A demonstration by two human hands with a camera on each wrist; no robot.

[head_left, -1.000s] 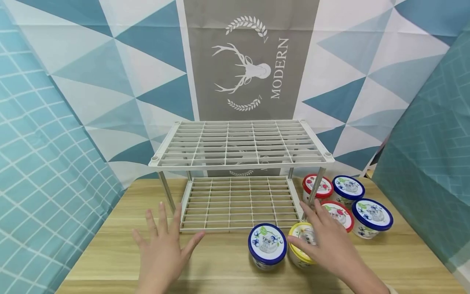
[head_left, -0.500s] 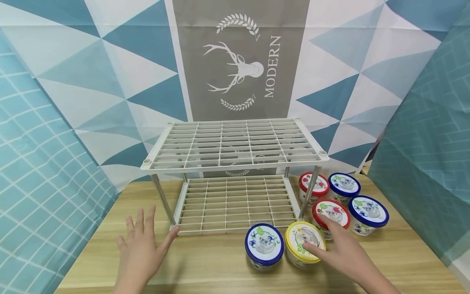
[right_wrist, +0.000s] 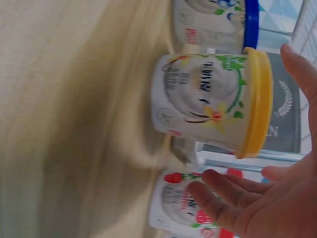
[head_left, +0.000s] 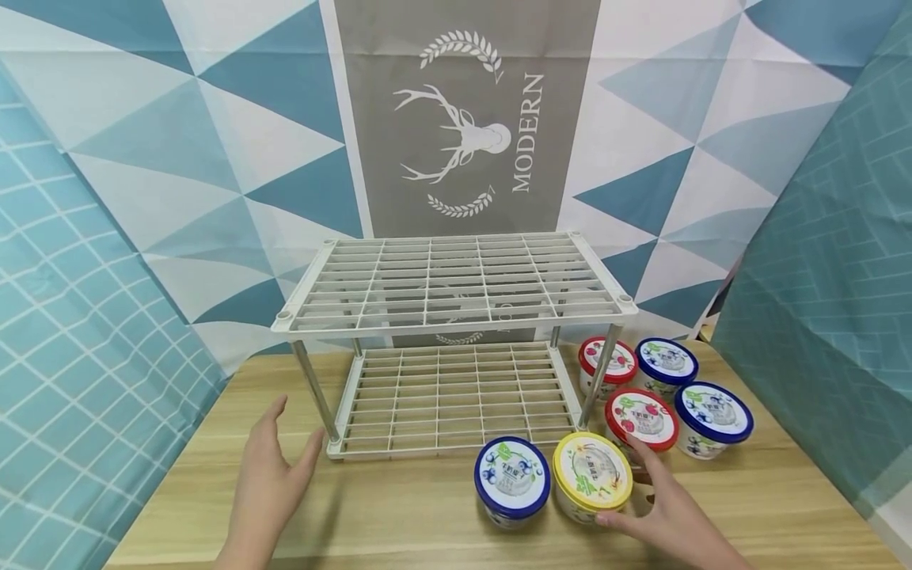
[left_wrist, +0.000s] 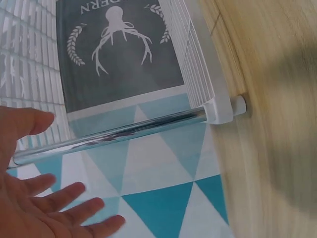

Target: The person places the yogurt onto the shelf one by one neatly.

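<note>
My right hand (head_left: 670,511) is beside the yellow-lidded ice cream tub (head_left: 593,471), its thumb close to the tub's near right side and its fingers beyond. In the right wrist view the fingers (right_wrist: 220,206) are spread around the yellow tub (right_wrist: 210,96) with a gap between. A blue-lidded tub (head_left: 511,479) stands just left of the yellow one. To the left, my left hand (head_left: 267,475) hovers over the table with thumb and fingers apart. In the left wrist view it holds nothing, near the metal leg (left_wrist: 124,133) of the rack.
A white two-tier wire rack (head_left: 456,326) stands mid-table. Right of it are two red-lidded tubs (head_left: 641,419) and two more blue-lidded tubs (head_left: 715,412). Patterned cloth (head_left: 285,142) hangs behind and at both sides of the wooden table (head_left: 399,522).
My right hand has come down from above the yellow tub to its right side. The left hand has shifted left and turned more side-on. The view has swung slightly.
</note>
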